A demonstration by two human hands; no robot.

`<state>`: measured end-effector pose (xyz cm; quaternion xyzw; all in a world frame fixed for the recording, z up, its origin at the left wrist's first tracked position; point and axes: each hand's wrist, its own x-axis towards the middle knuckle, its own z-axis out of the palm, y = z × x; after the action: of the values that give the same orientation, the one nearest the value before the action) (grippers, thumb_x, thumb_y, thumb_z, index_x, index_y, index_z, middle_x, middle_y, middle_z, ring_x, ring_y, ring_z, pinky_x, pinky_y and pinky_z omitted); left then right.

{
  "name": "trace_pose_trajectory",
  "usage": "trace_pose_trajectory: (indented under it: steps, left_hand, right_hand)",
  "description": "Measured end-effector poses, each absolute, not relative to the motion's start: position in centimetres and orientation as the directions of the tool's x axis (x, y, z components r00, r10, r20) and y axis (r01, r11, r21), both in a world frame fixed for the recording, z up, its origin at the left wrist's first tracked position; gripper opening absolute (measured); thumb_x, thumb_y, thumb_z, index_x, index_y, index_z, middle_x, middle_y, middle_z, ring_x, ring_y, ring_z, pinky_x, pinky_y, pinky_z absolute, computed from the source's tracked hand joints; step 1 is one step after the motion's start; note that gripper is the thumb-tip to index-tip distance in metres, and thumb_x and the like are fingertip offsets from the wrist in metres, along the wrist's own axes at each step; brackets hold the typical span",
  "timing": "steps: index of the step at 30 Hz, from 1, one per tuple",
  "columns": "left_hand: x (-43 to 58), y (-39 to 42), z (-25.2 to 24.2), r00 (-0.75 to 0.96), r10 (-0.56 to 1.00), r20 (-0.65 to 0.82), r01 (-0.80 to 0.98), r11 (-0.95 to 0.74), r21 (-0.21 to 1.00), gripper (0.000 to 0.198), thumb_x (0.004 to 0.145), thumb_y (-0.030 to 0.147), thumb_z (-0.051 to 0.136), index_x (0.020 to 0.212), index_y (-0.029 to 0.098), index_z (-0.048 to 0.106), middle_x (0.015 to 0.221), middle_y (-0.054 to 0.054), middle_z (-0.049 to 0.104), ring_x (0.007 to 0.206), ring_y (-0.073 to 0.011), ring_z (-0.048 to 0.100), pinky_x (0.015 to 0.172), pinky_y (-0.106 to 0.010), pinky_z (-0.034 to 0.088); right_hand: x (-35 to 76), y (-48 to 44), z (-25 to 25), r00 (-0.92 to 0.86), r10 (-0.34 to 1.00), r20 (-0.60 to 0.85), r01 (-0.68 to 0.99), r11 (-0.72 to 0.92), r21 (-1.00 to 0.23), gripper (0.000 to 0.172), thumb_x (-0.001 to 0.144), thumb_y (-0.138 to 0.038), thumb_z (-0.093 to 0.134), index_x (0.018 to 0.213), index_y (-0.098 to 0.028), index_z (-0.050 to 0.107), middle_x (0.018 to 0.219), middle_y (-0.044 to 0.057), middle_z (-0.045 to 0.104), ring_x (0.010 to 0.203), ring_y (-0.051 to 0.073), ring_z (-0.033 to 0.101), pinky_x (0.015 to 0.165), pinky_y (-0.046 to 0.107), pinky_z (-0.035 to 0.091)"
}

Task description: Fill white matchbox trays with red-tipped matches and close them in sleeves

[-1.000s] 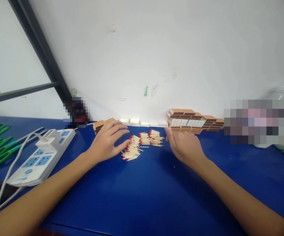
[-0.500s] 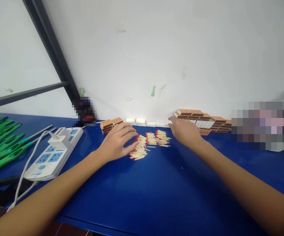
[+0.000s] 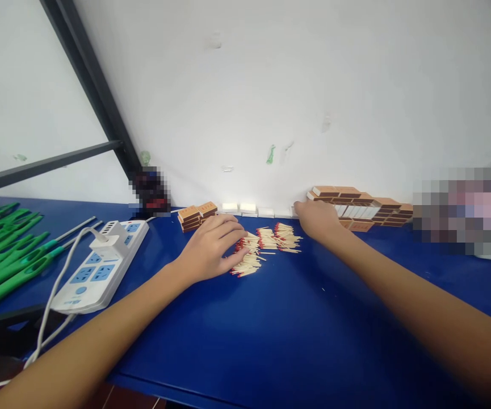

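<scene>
Held left hand (image 3: pixel 213 245) loosely spread at the edge of red-tipped pale wooden matches (image 3: pixel 267 238), heaped on the glossy blue table (image 3: pixel 245 335)! Poised right hand (image 3: pixel 317 219) by small white cardboard boxes (image 3: pixel 248 209); couldn't tell the grip. Likely demanded a light touch near the orange-brown cardboard matchbox stack (image 3: pixel 368 200).

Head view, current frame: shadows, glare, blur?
Head view: soft shadow on the smooth blue table near the bare right hand, no harsh glare; head view: red-tipped wooden matches fairly crisp, lettering on the orange-brown cardboard matchboxes too small to read; head view: pixelated blocks hide areas at the right edge and beside the dark metal frame.
</scene>
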<state>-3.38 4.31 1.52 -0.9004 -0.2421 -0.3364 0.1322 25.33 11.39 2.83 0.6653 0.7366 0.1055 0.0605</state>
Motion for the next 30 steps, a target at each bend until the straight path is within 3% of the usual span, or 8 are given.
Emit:
trace_pose_trajectory:
  steps: [8, 17, 21, 24, 30]
  left_hand:
    - [-3.5, 4.4, 1.5, 0.650, 0.347, 0.676, 0.526, -0.848, -0.070, 0.022, 0.097, 0.029, 0.068, 0.116, 0.018, 0.069, 0.111, -0.008, 0.076, 0.114, -0.0254, 0.065, 0.099, -0.045, 0.056]
    - [-3.3, 4.1, 1.8, 0.653, 0.354, 0.670, 0.513, -0.857, -0.048, 0.022, 0.098, 0.030, 0.067, 0.116, 0.019, 0.070, 0.110, -0.008, 0.076, 0.113, -0.0256, 0.065, 0.100, -0.045, 0.056]
    - [-2.5, 3.1, 1.7, 0.669, 0.320, 0.670, 0.451, -0.892, -0.024, 0.039, 0.093, 0.045, 0.073, 0.120, 0.017, 0.069, 0.112, -0.011, 0.075, 0.111, -0.0273, 0.065, 0.096, -0.045, 0.058]
    - [-1.6, 2.1, 1.2, 0.715, 0.306, 0.628, 0.386, -0.923, 0.010, 0.054, 0.088, 0.057, 0.075, 0.123, 0.016, 0.069, 0.114, -0.013, 0.074, 0.114, -0.0303, 0.065, 0.097, -0.049, 0.057]
    - [-0.6, 2.0, 0.0, 0.764, 0.363, 0.534, 0.368, -0.924, 0.102, 0.052, 0.089, 0.056, 0.074, 0.122, 0.016, 0.069, 0.114, -0.013, 0.074, 0.113, -0.0302, 0.066, 0.100, -0.049, 0.056]
  right_hand:
    - [25.2, 10.7, 2.6, -0.105, 0.991, 0.085, 0.959, 0.078, 0.273, 0.036, 0.097, -0.018, 0.051, 0.125, -0.008, 0.071, 0.116, 0.028, 0.074, 0.114, 0.033, 0.071, 0.090, 0.040, 0.050]
    - [23.2, 6.0, 5.1, -0.145, 0.984, 0.108, 0.938, 0.102, 0.331, 0.039, 0.092, -0.002, 0.045, 0.126, -0.009, 0.063, 0.107, 0.025, 0.076, 0.105, 0.033, 0.074, 0.072, 0.032, 0.047]
    - [20.5, -0.9, 5.8, -0.293, 0.956, 0.025, 0.914, 0.272, 0.301, 0.028, 0.096, -0.008, 0.049, 0.118, -0.018, 0.065, 0.086, 0.014, 0.078, 0.083, 0.028, 0.077, 0.058, 0.030, 0.038]
    - [19.5, -4.2, 5.0, -0.438, 0.899, -0.015, 0.869, 0.428, 0.249, 0.022, 0.093, -0.007, 0.056, 0.108, -0.021, 0.065, 0.082, 0.009, 0.078, 0.071, 0.022, 0.076, 0.052, 0.028, 0.032]
    - [20.6, -4.0, 3.1, -0.562, 0.826, -0.039, 0.807, 0.558, 0.192, 0.016, 0.090, -0.006, 0.063, 0.096, -0.020, 0.063, 0.082, 0.003, 0.077, 0.070, 0.020, 0.076, 0.048, 0.032, 0.022]
